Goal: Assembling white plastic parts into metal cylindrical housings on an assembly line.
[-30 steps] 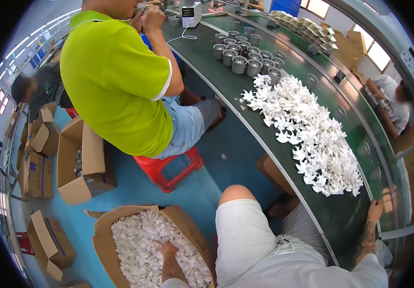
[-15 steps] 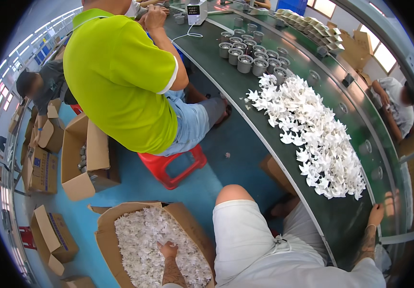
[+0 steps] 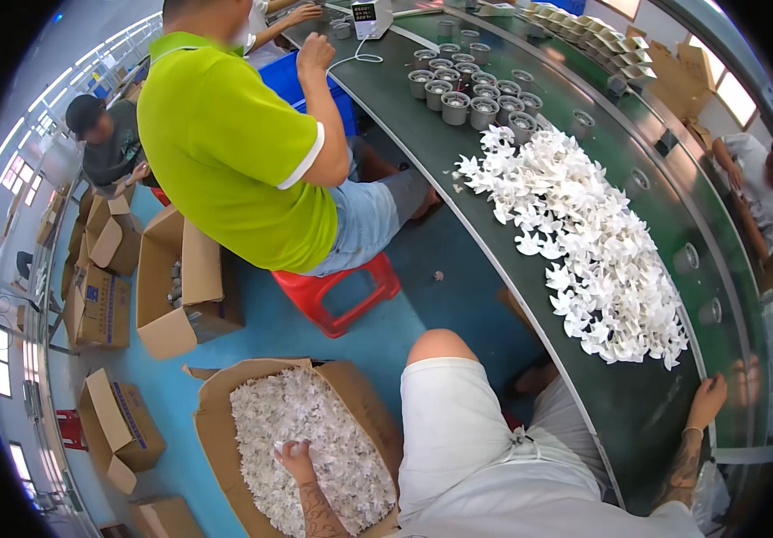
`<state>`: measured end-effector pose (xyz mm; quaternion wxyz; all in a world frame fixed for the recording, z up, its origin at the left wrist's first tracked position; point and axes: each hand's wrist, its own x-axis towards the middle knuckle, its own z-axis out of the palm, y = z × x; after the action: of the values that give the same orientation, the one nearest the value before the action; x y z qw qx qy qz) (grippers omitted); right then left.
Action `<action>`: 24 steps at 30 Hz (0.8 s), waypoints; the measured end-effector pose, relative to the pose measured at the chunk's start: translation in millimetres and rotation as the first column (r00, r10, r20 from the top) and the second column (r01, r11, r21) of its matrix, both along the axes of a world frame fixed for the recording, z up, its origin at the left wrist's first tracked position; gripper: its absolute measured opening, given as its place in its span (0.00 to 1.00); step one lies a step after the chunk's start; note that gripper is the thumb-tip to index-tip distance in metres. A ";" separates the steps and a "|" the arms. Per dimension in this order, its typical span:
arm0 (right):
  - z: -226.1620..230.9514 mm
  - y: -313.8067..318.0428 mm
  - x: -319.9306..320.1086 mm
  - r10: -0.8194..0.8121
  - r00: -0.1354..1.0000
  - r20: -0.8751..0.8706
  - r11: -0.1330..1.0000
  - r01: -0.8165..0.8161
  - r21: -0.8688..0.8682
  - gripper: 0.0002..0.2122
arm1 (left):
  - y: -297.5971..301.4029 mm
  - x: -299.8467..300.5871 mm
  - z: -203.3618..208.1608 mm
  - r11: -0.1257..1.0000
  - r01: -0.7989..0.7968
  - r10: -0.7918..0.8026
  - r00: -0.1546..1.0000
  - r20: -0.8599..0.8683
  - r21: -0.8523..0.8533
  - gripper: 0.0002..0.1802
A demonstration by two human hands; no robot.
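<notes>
"White pieces [image 3: 351, 462] in the carton [image 3: 360, 394]: left hand [image 3: 294, 459] on them?"

"Yep, right at the heap, fingertips forward and a bit left, drawn in by a white bit. Can't tell if they're clamped on it."

"Which way do the pieces point?"

"All ways. Tips splay out, no shared direction, too small to give each an axis. Carton's longer than wide: long axis slants upper left to lower right, left of the person's bare knee [image 3: 440, 345]."

"Right hand [image 3: 709, 401]?"

"At the right edge of the green work surface [image 3: 651, 412], fingers pointing ahead. Can't tell if it's gripping."

"Next out?"

"Loose pile [image 3: 593, 251], similar white pieces, on the green surface. Long axis runs far left to near right, along the surface; tips jumbled."

"Beyond?"

"Grey cups [image 3: 455, 108], upright, open ends up, clustered at the pile's far end. Farther off, white box [image 3: 372, 20] with a dark display, pale cable trailing from it."

"Left side?"

"Co-worker in a lime shirt [image 3: 234, 161] on a red stool [image 3: 301, 291], one forearm raised."
</notes>
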<state>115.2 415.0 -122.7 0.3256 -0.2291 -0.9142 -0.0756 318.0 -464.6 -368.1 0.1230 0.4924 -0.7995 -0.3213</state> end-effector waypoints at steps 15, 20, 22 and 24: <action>26.0 -53.4 -6.0 0.183 0.979 -0.088 0.956 -0.198 -0.218 0.12 | 98.1 -218.4 283.5 0.847 0.463 -0.144 0.673 -0.725 0.261 0.09; 31.7 -62.0 3.1 0.124 0.969 -0.212 0.878 -0.207 -0.431 0.11 | 228.9 -306.6 347.3 0.581 0.808 -0.379 0.374 -0.846 0.096 0.10; 31.8 -58.6 5.0 0.126 0.970 -0.209 0.873 -0.209 -0.441 0.11 | 272.9 -329.1 363.3 0.475 0.880 -0.448 0.270 -0.852 0.029 0.10; 34.0 -65.0 5.0 0.160 0.966 -0.202 0.847 -0.240 -0.474 0.10 | 324.1 -345.6 375.6 0.358 0.931 -0.447 0.231 -0.864 0.063 0.11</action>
<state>120.1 349.9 -88.7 0.3320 -0.2132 -0.8938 0.2134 -27.7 -140.4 7.5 0.1022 -0.1154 -0.6657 -0.7301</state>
